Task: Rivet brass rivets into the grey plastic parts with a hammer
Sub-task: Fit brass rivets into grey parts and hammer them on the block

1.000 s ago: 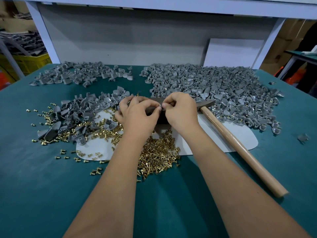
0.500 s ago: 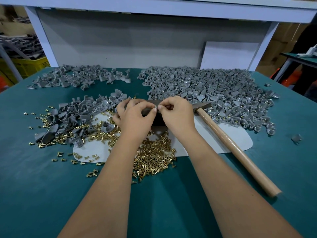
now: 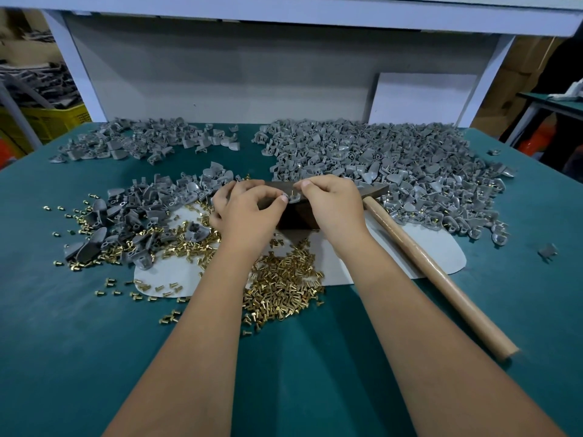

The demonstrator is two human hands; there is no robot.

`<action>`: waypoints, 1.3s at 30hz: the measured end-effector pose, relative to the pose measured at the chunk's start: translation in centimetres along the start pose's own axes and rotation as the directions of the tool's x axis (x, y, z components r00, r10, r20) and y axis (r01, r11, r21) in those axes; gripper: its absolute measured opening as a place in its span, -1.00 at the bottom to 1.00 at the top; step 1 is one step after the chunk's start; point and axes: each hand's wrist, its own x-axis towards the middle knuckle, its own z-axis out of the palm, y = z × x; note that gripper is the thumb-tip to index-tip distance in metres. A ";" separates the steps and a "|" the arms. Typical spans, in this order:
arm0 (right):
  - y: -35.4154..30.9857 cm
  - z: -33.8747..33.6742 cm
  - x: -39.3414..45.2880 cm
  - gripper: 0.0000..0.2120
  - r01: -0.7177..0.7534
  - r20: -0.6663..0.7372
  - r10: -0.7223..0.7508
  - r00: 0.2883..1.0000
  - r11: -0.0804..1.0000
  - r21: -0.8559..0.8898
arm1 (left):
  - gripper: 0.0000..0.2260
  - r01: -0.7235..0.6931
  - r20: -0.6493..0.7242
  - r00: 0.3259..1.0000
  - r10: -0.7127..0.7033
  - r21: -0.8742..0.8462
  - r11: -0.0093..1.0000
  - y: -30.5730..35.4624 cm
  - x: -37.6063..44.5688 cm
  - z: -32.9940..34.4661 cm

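Both hands are meeting over a dark block [image 3: 293,216] on the desk [image 3: 79,342]. The left hand [image 3: 249,209] and right hand [image 3: 331,203] are pinching one small grey part [image 3: 292,197] with curled fingers. The hammer [image 3: 426,257] is lying beside the right hand.

The dark block [image 3: 293,216] is mostly covered by both hands. The hammer [image 3: 419,257] head is partly concealed behind the right hand [image 3: 334,206]. Rivet detail at the fingertips is too small to resolve.
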 end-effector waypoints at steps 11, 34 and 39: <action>1.0 -4.6 -0.7 -0.78 0.011 -0.215 -0.177 0.960 0.796 -0.605 | -0.94 -0.035 -0.069 0.997 0.045 0.132 0.991 -0.1 0.1 0.8; -3.1 -7.6 -3.8 -0.59 0.084 0.030 -0.090 0.995 0.687 -0.722 | -0.91 -0.083 -0.057 0.994 0.094 0.162 0.983 -0.1 -0.5 0.9; -3.7 -7.2 -3.8 -0.56 0.108 0.017 -0.140 0.990 0.676 -0.729 | -0.93 -0.063 -0.082 0.994 0.073 0.121 0.991 -0.2 -0.5 1.1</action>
